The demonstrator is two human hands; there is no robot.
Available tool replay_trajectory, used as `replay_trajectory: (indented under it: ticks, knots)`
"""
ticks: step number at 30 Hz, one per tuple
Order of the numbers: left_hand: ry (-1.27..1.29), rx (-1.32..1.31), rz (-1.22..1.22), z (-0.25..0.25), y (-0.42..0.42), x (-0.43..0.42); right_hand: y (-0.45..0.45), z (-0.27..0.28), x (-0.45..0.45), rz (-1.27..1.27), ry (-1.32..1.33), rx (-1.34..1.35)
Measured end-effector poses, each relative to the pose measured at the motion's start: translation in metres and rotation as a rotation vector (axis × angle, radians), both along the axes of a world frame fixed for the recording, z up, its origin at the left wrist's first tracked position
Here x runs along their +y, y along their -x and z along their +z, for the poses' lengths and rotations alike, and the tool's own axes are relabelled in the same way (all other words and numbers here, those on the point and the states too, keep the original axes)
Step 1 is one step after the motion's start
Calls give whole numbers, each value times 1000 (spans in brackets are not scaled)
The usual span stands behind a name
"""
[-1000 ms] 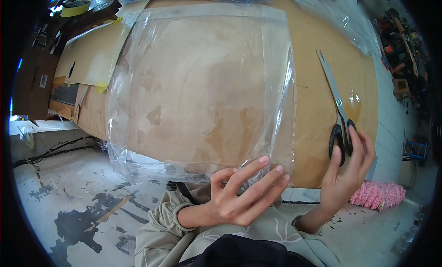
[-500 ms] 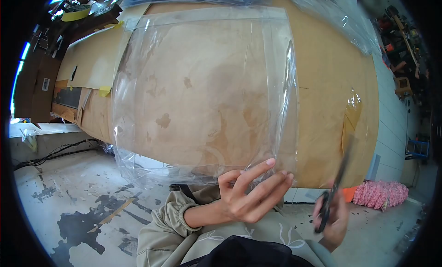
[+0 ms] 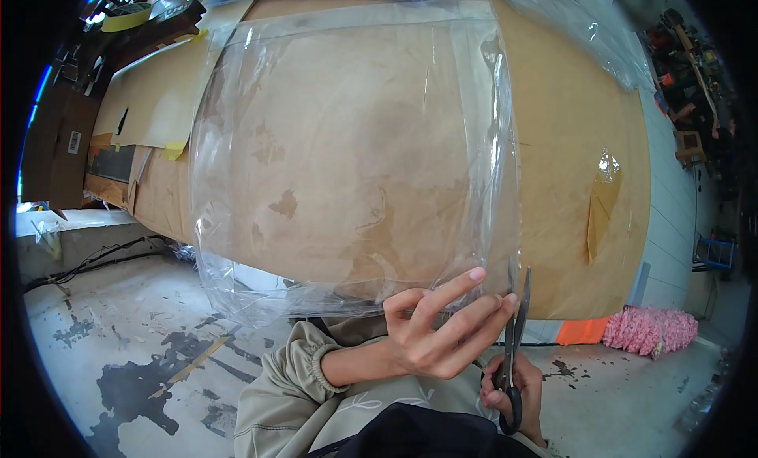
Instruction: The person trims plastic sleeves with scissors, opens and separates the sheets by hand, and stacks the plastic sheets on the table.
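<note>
A clear plastic sheet cover (image 3: 347,158), with folded seams along its edges, lies flat on a brown cardboard-covered table. My left hand (image 3: 446,328) grips its near edge close to the right corner, index finger stretched out over the plastic. My right hand (image 3: 521,387) is closed around the black handles of a pair of scissors (image 3: 517,324). Their blades are slightly apart and point away from me, beside my left fingertips at the cover's right corner. Whether the plastic lies between the blades, I cannot tell.
Brown cardboard (image 3: 568,174) covers the table, with a strip of brown tape (image 3: 604,209) at right. More clear plastic (image 3: 568,31) lies at the far edge. A tape roll (image 3: 126,17) sits upper left. A pink bundle (image 3: 651,332) is on the floor at right.
My right hand has brought the scissors left, from away at the right to beside my left hand. My left hand has shifted slightly right with the plastic edge.
</note>
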State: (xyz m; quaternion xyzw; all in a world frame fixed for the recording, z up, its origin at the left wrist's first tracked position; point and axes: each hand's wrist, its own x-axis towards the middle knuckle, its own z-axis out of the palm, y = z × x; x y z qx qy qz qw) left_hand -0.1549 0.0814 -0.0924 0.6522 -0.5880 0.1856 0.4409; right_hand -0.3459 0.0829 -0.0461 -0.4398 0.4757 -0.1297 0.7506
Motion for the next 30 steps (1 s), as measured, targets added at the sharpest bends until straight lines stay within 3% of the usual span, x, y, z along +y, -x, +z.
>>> replay_trajectory:
  ticks: [30]
  knots:
    - [-31,19,-19,0,0,3,-11,-7,7,-74,206,140]
